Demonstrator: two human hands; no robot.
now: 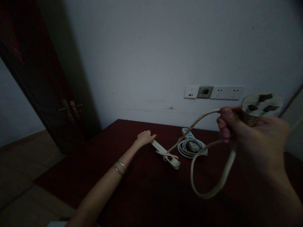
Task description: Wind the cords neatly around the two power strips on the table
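Observation:
My left hand point(145, 137) is closed on the far end of a white power strip point(160, 148) lying on the dark red table. Part of the strip's own cord is wound around its middle. From there the cord point(197, 184) rises in a loose loop to my right hand point(251, 135), which is raised close to the camera. My right fingers are wrapped round the cord just below a three-pin plug point(262, 104), whose pins face me. Behind the cord lies a second power strip point(187, 133) with its white cable point(189, 151) coiled.
The table point(132, 189) stands against a pale wall with a row of wall sockets point(227, 93) above it. Left of the table is a dark wooden door point(44, 82) with a metal handle point(68, 108). Tiled floor point(19, 176) shows at lower left.

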